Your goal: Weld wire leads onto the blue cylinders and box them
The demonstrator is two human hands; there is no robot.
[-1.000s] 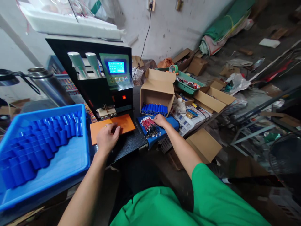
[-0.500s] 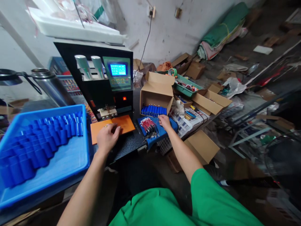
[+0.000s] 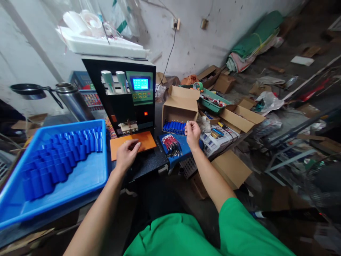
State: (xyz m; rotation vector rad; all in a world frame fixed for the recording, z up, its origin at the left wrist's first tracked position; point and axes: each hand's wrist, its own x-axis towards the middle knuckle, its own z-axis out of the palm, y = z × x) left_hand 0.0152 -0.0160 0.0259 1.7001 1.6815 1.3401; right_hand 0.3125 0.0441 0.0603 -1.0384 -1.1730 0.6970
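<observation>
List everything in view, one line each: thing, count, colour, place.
tray: one, blue, left on bench
battery cells: many, blue, in the tray
welding machine: one, black with a lit screen, behind the board
board: one, orange, under the machine's tip
wire bundle: one, red and black, on a blue pad
cardboard box: one, brown, open, blue cells inside
green tray: one, far right of bench
flask: one, steel, left of the machine
left hand: resting on the board
right hand: raised, fingers pinching something small
</observation>
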